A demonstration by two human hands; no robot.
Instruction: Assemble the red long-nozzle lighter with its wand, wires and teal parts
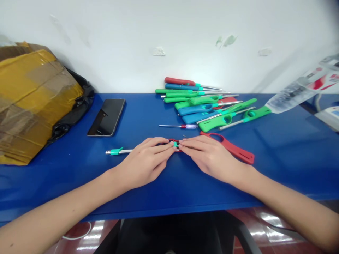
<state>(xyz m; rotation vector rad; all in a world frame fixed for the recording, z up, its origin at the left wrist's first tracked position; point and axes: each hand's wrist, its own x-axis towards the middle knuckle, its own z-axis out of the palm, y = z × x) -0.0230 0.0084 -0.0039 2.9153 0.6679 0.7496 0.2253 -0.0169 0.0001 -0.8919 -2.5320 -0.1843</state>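
Observation:
My left hand (148, 160) and my right hand (209, 155) meet at the front middle of the blue table, fingers drawn together. Between their fingertips sits a small teal part (175, 144) of an opened red stick lighter (171, 140), mostly hidden under the fingers. Both hands grip this lighter low over the tabletop. Left of my left hand pokes out a metal lighter tube (125, 151) with a teal collar (115, 151). A loose red lighter shell half (235, 150) lies beside my right hand. Just behind the fingers is a tiny screw (184, 136).
A screwdriver (180, 126) lies behind the hands. Several green, blue and red stick lighters (209, 106) are heaped near the wall. To the left are a phone (106, 117) and a taped carton (37, 102); a plastic bottle (296, 90) leans in at right.

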